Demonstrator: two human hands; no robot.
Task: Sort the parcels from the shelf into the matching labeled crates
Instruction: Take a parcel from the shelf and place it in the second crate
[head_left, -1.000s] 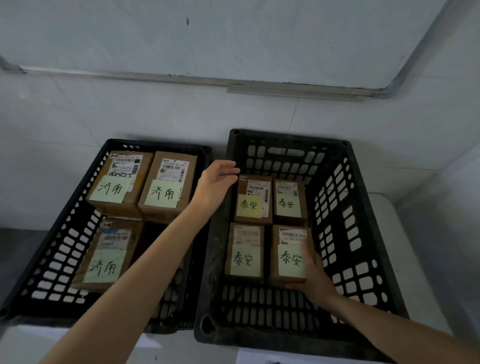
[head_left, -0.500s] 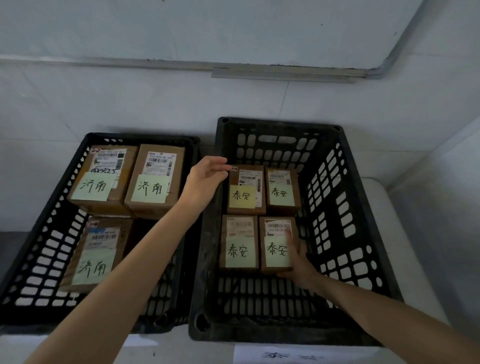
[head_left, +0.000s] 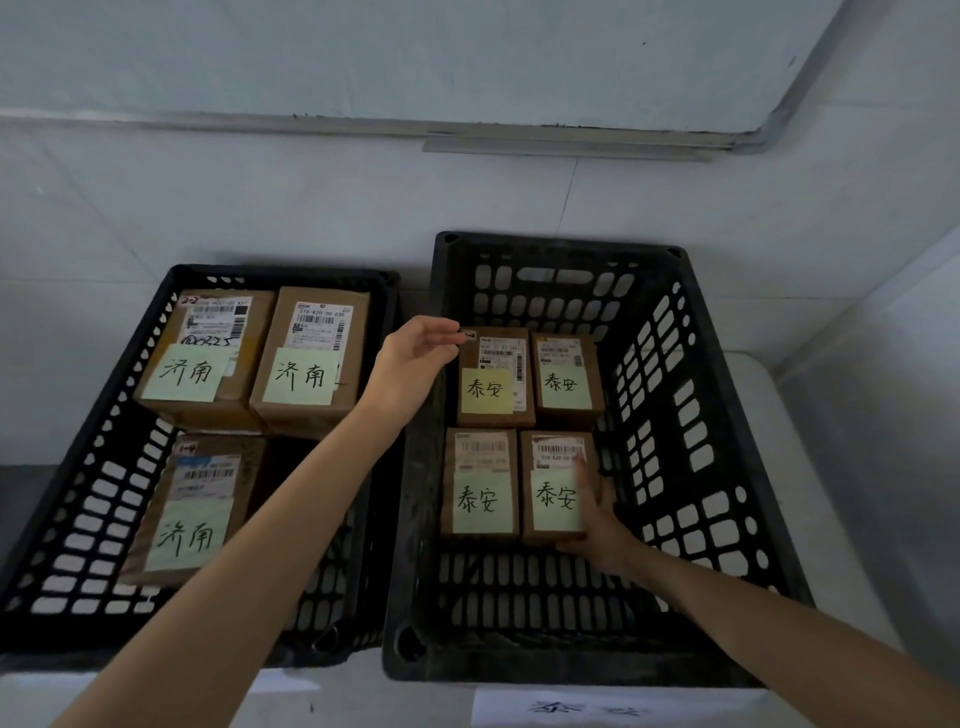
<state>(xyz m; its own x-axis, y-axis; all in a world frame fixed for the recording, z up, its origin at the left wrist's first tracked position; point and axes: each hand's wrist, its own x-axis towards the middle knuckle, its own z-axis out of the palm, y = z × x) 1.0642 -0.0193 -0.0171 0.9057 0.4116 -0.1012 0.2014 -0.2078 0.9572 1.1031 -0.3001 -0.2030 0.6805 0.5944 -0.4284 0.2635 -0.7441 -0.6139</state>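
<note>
Holding 泰安 pcl (head_left: 551, 496), right hand (head_left: 598, 526) | 3 济南 pcls (head_left: 310, 358), left crate (head_left: 98, 415)

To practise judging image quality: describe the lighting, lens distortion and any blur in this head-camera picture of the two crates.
Head view: dim light, no glare, though the notes are legible; head view: the wide lens splays the right crate's walls and slants the whiteboard frame; head view: the right hand's fingers and the paper label below look blurred.
</note>
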